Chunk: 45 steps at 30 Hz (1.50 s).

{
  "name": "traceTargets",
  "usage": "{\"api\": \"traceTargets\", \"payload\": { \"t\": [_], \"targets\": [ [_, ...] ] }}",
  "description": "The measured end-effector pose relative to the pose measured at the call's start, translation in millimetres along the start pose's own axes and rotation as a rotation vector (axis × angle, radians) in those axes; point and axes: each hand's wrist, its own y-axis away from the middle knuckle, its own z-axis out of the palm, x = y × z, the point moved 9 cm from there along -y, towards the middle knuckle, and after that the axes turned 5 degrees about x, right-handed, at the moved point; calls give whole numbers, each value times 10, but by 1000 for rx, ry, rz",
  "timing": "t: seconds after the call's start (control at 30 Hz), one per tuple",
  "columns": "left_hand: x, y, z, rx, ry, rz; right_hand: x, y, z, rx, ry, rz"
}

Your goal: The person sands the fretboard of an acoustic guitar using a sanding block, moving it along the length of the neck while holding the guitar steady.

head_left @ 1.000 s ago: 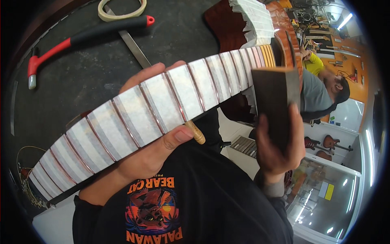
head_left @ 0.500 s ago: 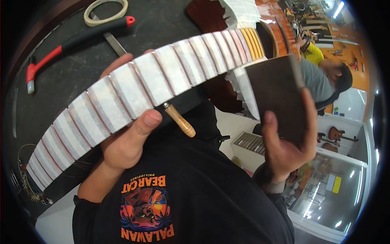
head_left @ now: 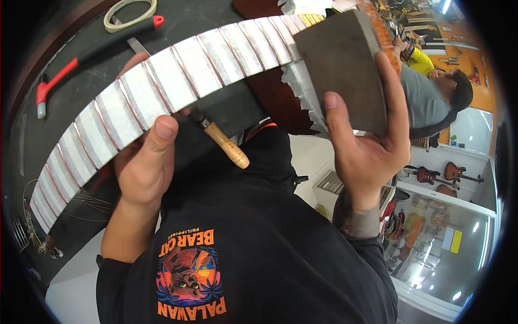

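Note:
A guitar neck point(head_left: 186, 75) stretches across the view, its fretboard covered in pale masking tape between the bare frets, with yellow strips at the far end. My left hand point(head_left: 145, 156) is wrapped round the neck from below, thumb on the near edge, other fingers mostly hidden behind. In my right hand point(head_left: 372, 146) is a dark brown sanding block point(head_left: 342, 70), gripped between thumb and fingers. The block overlaps the fretboard's body end; whether it touches the frets, I cannot tell. Under the neck a tool with a turned wooden handle point(head_left: 226, 144) lies partly hidden.
On the dark bench point(head_left: 189, 11) lie a red-and-black hammer point(head_left: 102, 46) and a masking tape roll point(head_left: 130, 13). Torn paper point(head_left: 302, 89) covers part of the reddish-brown guitar body point(head_left: 272, 100). Loose strings point(head_left: 48, 245) hang at the left. Another person point(head_left: 431, 94) sits at the right.
The neck has shifted up and slightly left with my left hand. My right hand has brought the block up and left, over the fretboard's body end. More of the wooden-handled tool shows.

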Motion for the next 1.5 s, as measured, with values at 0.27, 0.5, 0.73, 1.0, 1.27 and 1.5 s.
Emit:
{"api": "traceTargets", "payload": {
  "t": [0.27, 0.5, 0.73, 1.0, 1.27, 1.5],
  "targets": [
    [26, -22, 33, 128, 120, 13, -11, -580, 550, -52, 35, -73],
    [7, 13, -36, 142, 164, -7, -32, -101, 206, -86, 80, -67],
    [11, 6, 8, 97, 53, -32, -76, -596, 481, -115, 199, -127],
    [-60, 13, -11, 82, 10, -27, -75, -209, 287, -80, 125, -118],
    [7, 10, -27, 112, 109, -33, -142, -314, 327, -109, 159, -137],
    [-32, 43, -19, 72, 33, -48, -229, 39, -204, -5, 221, 91]
  ]
}}
